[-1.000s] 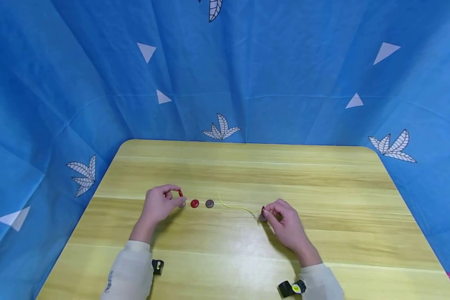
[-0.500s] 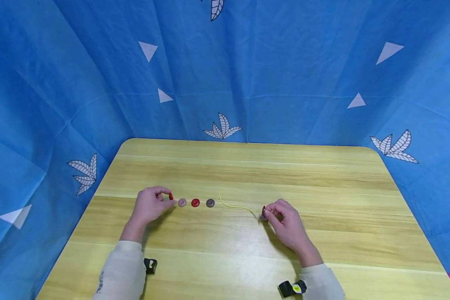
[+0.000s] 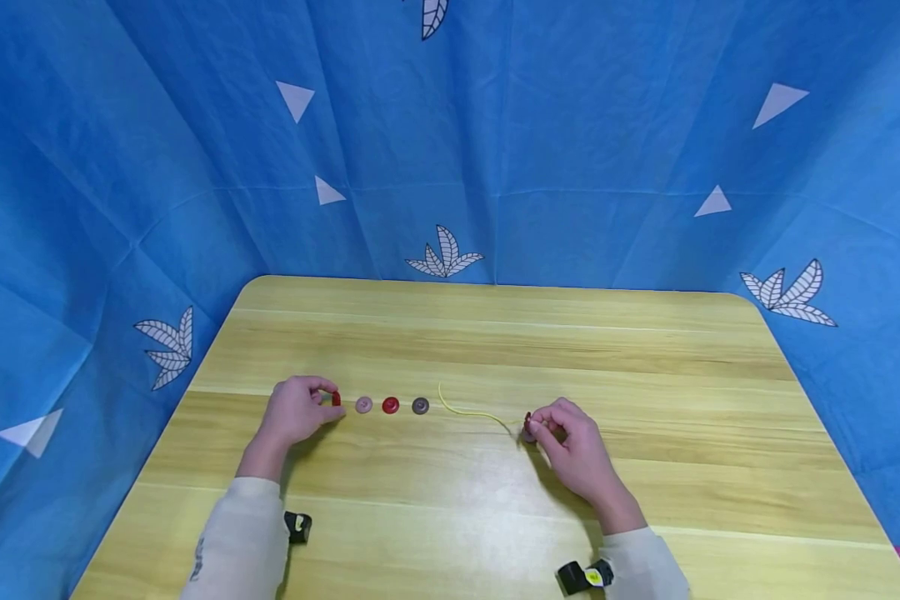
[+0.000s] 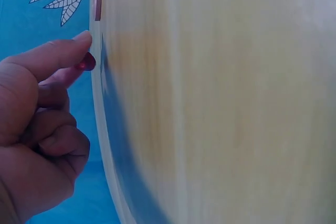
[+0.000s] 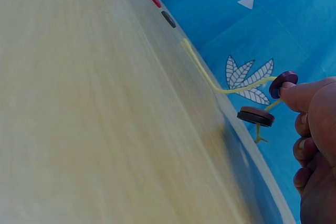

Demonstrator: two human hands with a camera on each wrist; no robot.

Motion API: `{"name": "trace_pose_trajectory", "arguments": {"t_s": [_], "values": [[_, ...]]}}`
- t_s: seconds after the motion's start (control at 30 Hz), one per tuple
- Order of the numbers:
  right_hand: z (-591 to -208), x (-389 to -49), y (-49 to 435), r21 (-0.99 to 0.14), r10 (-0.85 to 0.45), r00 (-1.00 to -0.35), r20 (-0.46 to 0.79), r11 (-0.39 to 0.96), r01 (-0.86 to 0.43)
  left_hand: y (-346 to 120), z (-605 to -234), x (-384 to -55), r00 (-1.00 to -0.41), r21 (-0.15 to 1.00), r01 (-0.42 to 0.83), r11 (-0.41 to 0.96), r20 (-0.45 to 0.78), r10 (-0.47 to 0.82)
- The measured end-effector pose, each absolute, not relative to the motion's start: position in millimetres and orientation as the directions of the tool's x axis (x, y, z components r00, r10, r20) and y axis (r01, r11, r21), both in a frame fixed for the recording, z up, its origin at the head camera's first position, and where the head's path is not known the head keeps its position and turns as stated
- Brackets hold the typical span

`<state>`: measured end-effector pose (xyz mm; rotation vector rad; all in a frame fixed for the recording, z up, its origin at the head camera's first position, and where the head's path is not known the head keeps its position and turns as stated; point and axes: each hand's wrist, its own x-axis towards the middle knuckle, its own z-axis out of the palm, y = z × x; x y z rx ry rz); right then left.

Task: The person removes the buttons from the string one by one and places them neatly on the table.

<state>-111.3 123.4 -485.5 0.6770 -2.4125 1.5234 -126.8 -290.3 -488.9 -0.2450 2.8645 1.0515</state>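
In the head view my left hand (image 3: 294,410) pinches a red button (image 3: 336,399) on its edge between thumb and index finger, just over the table. To its right lie a pink button (image 3: 363,405), another red button (image 3: 391,405) and a grey-brown button (image 3: 420,406) in a row. My right hand (image 3: 570,440) pinches a dark red button (image 5: 286,78) with a yellow string (image 5: 231,90) through it. A brown button (image 5: 255,115) hangs below on the same string, above a knotted end. The string's free end lies on the table toward the row.
The wooden table (image 3: 450,517) has rounded far corners. A blue patterned curtain (image 3: 570,125) hangs behind and beside it. Black wrist cameras sit by both light sleeves (image 3: 236,542).
My left hand has moved left with the red button, away from the pink one, and has come slightly lower. My right hand stays nearly still.
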Motion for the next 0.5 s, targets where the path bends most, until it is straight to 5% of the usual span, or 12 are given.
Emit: {"name": "trace_pose_trajectory", "arguments": {"t_s": [0.5], "values": [[-500, -117, 128, -0.807, -0.269, -0.885, 0.38, 0.371, -0.46, -292, -495, -130, -0.97, 0.637, -0.239, 0.733, -0.192, -0.149]]}}
